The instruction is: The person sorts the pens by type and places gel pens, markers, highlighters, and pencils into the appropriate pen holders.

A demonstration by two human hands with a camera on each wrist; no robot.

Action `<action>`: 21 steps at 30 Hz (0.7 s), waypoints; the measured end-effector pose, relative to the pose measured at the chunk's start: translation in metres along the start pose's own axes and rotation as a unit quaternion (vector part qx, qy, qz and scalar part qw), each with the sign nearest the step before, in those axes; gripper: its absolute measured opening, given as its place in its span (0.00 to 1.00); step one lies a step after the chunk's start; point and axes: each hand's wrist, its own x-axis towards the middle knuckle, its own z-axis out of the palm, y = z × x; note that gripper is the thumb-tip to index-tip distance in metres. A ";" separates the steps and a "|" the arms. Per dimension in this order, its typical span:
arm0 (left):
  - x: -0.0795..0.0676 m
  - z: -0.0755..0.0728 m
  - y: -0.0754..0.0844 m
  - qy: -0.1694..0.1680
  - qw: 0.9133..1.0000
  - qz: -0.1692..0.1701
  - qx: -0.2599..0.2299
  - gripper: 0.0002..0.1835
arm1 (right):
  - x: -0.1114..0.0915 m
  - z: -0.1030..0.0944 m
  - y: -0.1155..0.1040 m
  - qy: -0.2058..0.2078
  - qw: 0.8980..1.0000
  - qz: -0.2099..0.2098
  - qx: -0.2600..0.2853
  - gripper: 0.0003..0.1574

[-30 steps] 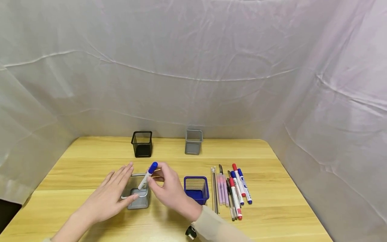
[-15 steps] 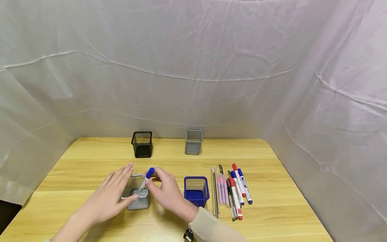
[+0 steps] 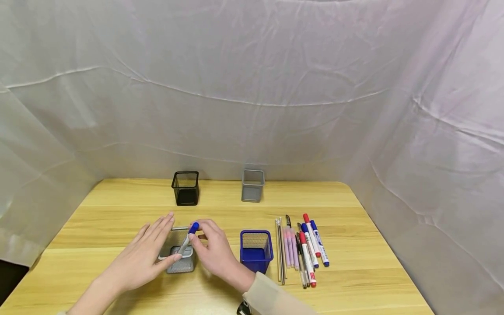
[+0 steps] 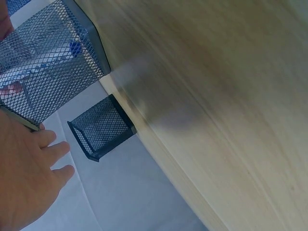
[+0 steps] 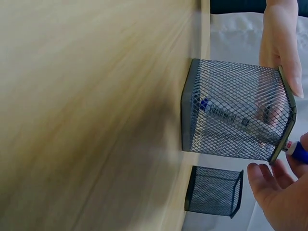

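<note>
My right hand [image 3: 217, 253] pinches a white whiteboard marker [image 3: 184, 245] near its blue cap. The marker slants down into a grey mesh pen holder [image 3: 182, 266]; in the right wrist view its lower end [image 5: 204, 104] shows through the mesh, close to the base. My left hand [image 3: 138, 259] lies along the left side of the same holder, fingers straight, its thumb at the front rim. In the left wrist view the holder [image 4: 53, 62] stands beside that hand [image 4: 29, 173].
Right of the hands stands a blue mesh holder [image 3: 256, 258]. Farther back are a black holder [image 3: 186, 192] and another grey one [image 3: 252, 188]. Pencils [image 3: 281, 253], lilac pens [image 3: 291, 249], black pens and red and blue markers [image 3: 309, 238] lie at the right. Grey cloth surrounds the table.
The right hand has lowered the marker farther into the grey holder and moved slightly left. The left hand has stayed at the holder.
</note>
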 end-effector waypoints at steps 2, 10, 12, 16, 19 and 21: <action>0.000 0.000 0.000 -0.003 1.000 -0.001 -0.002 0.50 | 0.000 0.001 0.000 -0.001 1.000 0.012 0.005 0.15; 0.001 0.000 -0.001 -0.005 1.000 -0.001 -0.002 0.50 | 0.002 0.004 0.002 0.001 0.997 0.075 0.023 0.15; 0.001 0.000 -0.001 -0.005 1.000 -0.002 -0.004 0.51 | 0.002 0.005 0.002 0.002 0.996 0.086 0.034 0.17; 0.001 0.000 -0.001 -0.006 1.000 -0.004 -0.006 0.51 | 0.001 0.005 0.003 0.004 0.995 0.094 0.039 0.22; 0.001 0.000 -0.001 -0.008 1.000 -0.005 -0.008 0.51 | 0.001 0.004 0.000 0.005 0.995 0.098 0.029 0.25; 0.001 0.000 -0.001 -0.008 1.000 -0.005 -0.009 0.51 | 0.001 0.003 -0.003 0.007 0.995 0.099 0.021 0.27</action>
